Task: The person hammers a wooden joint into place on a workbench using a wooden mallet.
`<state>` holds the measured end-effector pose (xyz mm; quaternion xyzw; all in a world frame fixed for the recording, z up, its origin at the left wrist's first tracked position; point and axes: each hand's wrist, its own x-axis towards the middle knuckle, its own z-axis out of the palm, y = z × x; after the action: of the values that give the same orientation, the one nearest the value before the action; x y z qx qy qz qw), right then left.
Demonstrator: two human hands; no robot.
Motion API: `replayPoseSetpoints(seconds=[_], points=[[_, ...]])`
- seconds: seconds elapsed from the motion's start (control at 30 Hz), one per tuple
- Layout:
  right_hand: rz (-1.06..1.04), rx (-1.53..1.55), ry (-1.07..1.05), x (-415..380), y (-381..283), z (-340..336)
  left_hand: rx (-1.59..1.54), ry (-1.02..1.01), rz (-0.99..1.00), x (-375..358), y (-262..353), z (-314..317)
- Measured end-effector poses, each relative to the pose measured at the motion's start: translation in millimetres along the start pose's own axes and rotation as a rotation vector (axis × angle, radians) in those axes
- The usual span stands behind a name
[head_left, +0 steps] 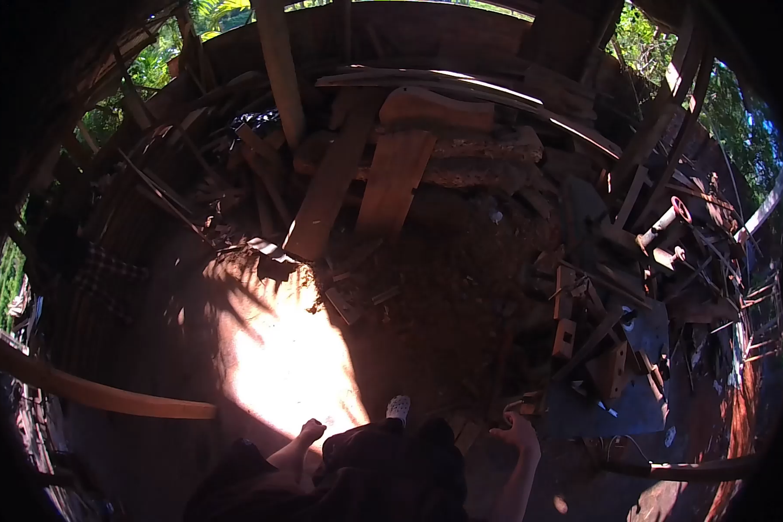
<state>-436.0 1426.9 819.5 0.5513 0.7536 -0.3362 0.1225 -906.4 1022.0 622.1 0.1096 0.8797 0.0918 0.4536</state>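
My left hand (pixel 311 429) is curled closed beside my left leg, at the edge of the bright sunlit patch of floor. Nothing shows sticking out of its fingers. On the other side, my right hand (pixel 520 432) hangs with bent fingers and the thumb apart, and I see no object in it. Small wood pieces (pixel 524 405) lie in shadow just beyond that hand. Between the two hands is my lap in dark clothing (pixel 391 461), with a light, dotted shoe (pixel 398 407) in front of it.
Two wide boards (pixel 396 183) lean against rough logs (pixel 487 165) ahead. Mortised wood blocks (pixel 565 337) and scraps crowd the right. A pipe with a red wheel (pixel 670 217) stands farther right. A curved wooden piece (pixel 122 398) reaches in from the left. Posts (pixel 278 74) stand behind.
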Motion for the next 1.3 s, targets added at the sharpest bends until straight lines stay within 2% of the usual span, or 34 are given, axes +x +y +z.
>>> replayPoseSetpoints(seconds=[0.17,0.23,0.27,0.3,0.37,0.43,0.5,0.6,0.7,0.77,0.8,0.87,0.9,0.97,1.0,1.07,1.13,1.17,1.2,1.23,1.27,1.3], points=[[0.107,0.145,0.025,19,75,-59,-0.055,-0.083,0.047,32,86,-4],[0.208,0.134,0.083,22,89,-102,-0.116,-0.063,-0.056,27,131,-2],[0.229,0.147,0.141,24,97,-126,0.021,-0.114,0.114,47,138,3],[0.246,0.154,0.194,28,103,-150,-0.074,-0.097,0.071,51,158,8],[0.279,0.159,0.307,42,124,-193,-0.042,-0.086,0.131,58,191,18],[0.273,0.151,0.337,65,160,-227,-0.219,-0.067,0.033,56,228,35],[0.335,0.128,0.41,76,169,-265,-0.13,-0.131,0.039,58,261,44],[0.377,0.08,0.425,105,201,-300,-0.22,-0.106,0.039,45,308,63],[0.377,0.134,0.407,137,245,-313,-0.248,-0.105,0.129,41,348,80],[0.479,0.01,0.376,149,260,-320,-0.191,-0.073,0.194,42,369,93],[0.463,0.005,0.331,154,273,-319,-0.132,-0.058,0.228,27,374,95],[0.651,0.057,0.23,161,303,-324,-0.176,-0.061,0.249,21,380,105],[0.636,0.054,0.225,166,304,-322,-0.182,-0.06,0.26,23,380,110],[0.703,0.036,0.444,166,304,-310,-0.186,-0.042,0.192,14,380,115],[0.689,0.033,0.436,173,303,-299,-0.183,-0.035,0.13,6,379,118],[0.68,-0.088,0.651,193,290,-271,-0.112,-0.028,0.075,-16,378,118],[0.586,-0.106,0.601,207,262,-255,0.039,-0.037,0.045,-13,371,120],[0.505,-0.127,0.548,211,245,-249,0.024,-0.021,0.033,4,332,123],[0.443,-0.09,0.451,213,227,-246,-0.038,-0.037,0.045,6,317,125],[0.369,-0.056,0.355,217,210,-245,-0.108,-0.041,0.056,-3,338,126],[0.273,0.01,0.292,224,202,-238,-0.148,-0.034,-0.041,2,318,129],[0.17,0.067,0.224,232,199,-229,-0.036,0.01,-0.103,-21,339,119]])
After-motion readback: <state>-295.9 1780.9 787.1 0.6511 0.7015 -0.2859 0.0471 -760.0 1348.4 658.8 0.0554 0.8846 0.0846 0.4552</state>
